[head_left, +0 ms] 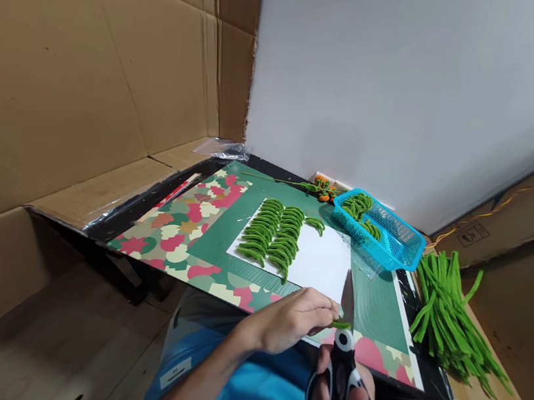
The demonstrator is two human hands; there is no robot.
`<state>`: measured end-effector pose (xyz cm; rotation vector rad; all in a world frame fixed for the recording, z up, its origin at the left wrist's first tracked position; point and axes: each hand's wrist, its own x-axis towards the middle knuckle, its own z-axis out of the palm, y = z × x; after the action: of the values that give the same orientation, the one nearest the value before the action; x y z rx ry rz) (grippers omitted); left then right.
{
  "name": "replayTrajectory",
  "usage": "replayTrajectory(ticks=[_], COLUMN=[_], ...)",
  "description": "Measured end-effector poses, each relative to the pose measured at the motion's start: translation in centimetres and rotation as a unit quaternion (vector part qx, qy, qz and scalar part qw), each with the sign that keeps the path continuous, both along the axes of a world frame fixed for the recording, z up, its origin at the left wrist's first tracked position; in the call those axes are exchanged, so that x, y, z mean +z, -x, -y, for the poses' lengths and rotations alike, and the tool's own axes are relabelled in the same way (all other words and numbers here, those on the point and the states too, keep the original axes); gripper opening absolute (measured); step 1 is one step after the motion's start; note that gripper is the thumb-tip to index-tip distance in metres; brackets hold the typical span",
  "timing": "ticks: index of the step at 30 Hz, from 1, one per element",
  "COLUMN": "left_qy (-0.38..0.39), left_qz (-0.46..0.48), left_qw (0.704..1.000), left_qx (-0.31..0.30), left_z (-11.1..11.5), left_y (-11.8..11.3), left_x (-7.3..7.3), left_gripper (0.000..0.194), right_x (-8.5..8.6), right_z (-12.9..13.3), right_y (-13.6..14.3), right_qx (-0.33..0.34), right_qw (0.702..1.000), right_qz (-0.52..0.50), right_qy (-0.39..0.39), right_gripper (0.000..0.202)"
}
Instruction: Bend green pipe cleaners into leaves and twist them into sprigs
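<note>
My left hand (300, 317) is closed on a short green pipe cleaner (339, 325), whose end pokes out past the fingers. In my right hand (358, 398) is a pair of black-handled scissors (342, 363), fingers through the loops and blades pointing away from me. The pipe cleaner's end lies at the scissors' blades, close to the pivot. Beyond my hands, a white sheet (321, 260) carries two columns of curved green pipe-cleaner pieces (286, 236), with a small group (314, 224) beside them at the top.
A blue plastic basket (402, 249) with more curved green pieces stands at the back right. Long green pipe cleaners (449, 318) lie heaped at the right. An orange flower-like bunch (324, 187) on a green stem rests behind. Cardboard (108, 58) walls off the left side.
</note>
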<state>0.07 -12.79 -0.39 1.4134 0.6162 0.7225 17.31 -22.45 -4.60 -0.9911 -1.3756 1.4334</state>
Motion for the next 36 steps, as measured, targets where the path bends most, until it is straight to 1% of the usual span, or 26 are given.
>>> replayTrajectory(ticks=[1, 3, 5, 8, 10, 11, 12, 13, 14, 15, 17, 19, 21, 24, 26, 27, 29, 30, 33, 35, 36], left_qy=[0.003, 0.038, 0.078, 0.127, 0.140, 0.130, 0.112, 0.097, 0.080, 0.061, 0.010, -0.024, -0.067, -0.161, -0.220, -0.245, -0.287, -0.305, -0.353, -0.377, -0.386], left_qz=[0.003, 0.028, 0.062, 0.106, 0.134, 0.147, 0.151, 0.148, 0.138, 0.119, 0.053, 0.004, -0.043, -0.119, -0.160, -0.177, -0.208, -0.221, -0.248, -0.257, -0.260], left_qw=[1.000, 0.999, 0.995, 0.983, 0.973, 0.970, 0.971, 0.973, 0.977, 0.982, 0.991, 0.993, 0.988, 0.968, 0.950, 0.942, 0.926, 0.917, 0.895, 0.884, 0.879], left_qx=[0.001, -0.001, 0.014, 0.077, 0.122, 0.142, 0.149, 0.149, 0.141, 0.130, 0.120, 0.119, 0.130, 0.152, 0.151, 0.145, 0.133, 0.128, 0.115, 0.104, 0.100], left_z=[-0.1, -0.2, -0.5, -1.3, -2.2, -2.9, -3.5, -4.3, -5.0, -5.8, -7.2, -8.6, -9.9, -11.9, -13.0, -13.5, -14.2, -14.4, -14.8, -15.0, -15.0], left_y=[0.0, 0.0, -0.3, -1.1, -1.8, -2.1, -2.4, -2.7, -3.0, -3.2, -3.6, -3.9, -4.0, -3.8, -3.5, -3.3, -2.8, -2.6, -1.7, -1.0, -0.6], left_x=[-0.1, -0.3, -0.4, -0.6, -0.7, -0.8, -1.0, -1.1, -1.2, -1.3, -1.3, -1.2, -1.0, -0.8, -0.7, -0.6, -0.6, -0.6, -0.1, 0.5, 0.9], left_gripper=[0.039, 0.039, 0.039, 0.038, 0.037, 0.038, 0.042, 0.046, 0.052, 0.055, 0.055, 0.045, 0.034, 0.018, 0.012, 0.012, 0.014, 0.015, 0.021, 0.024, 0.026], right_x=[-0.5, -1.2, -1.4, -0.5, 0.5, 1.0, 1.4, 1.8, 2.1, 2.3, 2.3, 2.0, 1.6, 1.1, 1.0, 1.0, 1.4, 1.7, 3.0, 4.1, 4.6], right_z=[-0.7, -1.5, -1.9, -3.0, -4.7, -5.9, -7.2, -8.6, -10.1, -11.4, -13.9, -15.7, -16.9, -17.7, -17.9, -17.9, -17.9, -18.0, -18.5, -19.3, -19.8], right_y=[0.0, -0.4, -1.3, -3.2, -4.8, -5.6, -6.4, -7.2, -8.0, -8.6, -9.5, -9.8, -9.7, -9.3, -9.1, -9.0, -8.9, -8.8, -7.9, -6.9, -6.3], right_qx=[-0.006, -0.021, -0.036, -0.079, -0.133, -0.164, -0.183, -0.187, -0.174, -0.162, -0.136, -0.121, -0.109, -0.093, -0.080, -0.073, -0.069, -0.074, -0.104, -0.113, -0.111], right_qw=[1.000, 0.994, 0.991, 0.995, 0.991, 0.985, 0.978, 0.970, 0.958, 0.936, 0.878, 0.834, 0.811, 0.787, 0.766, 0.759, 0.752, 0.755, 0.780, 0.805, 0.812], right_qz=[-0.023, -0.080, -0.102, -0.054, 0.013, 0.054, 0.093, 0.144, 0.209, 0.289, 0.433, 0.516, 0.554, 0.584, 0.607, 0.616, 0.622, 0.618, 0.564, 0.498, 0.467], right_qy=[0.021, 0.070, 0.080, 0.036, -0.002, -0.020, -0.043, -0.067, -0.091, -0.117, -0.155, -0.152, -0.153, -0.178, -0.194, -0.199, -0.204, -0.209, -0.250, -0.302, -0.333], right_gripper=[0.067, 0.069, 0.072, 0.072, 0.069, 0.069, 0.071, 0.068, 0.060, 0.051, 0.040, 0.042, 0.045, 0.047, 0.044, 0.042, 0.037, 0.035, 0.030, 0.028, 0.025])
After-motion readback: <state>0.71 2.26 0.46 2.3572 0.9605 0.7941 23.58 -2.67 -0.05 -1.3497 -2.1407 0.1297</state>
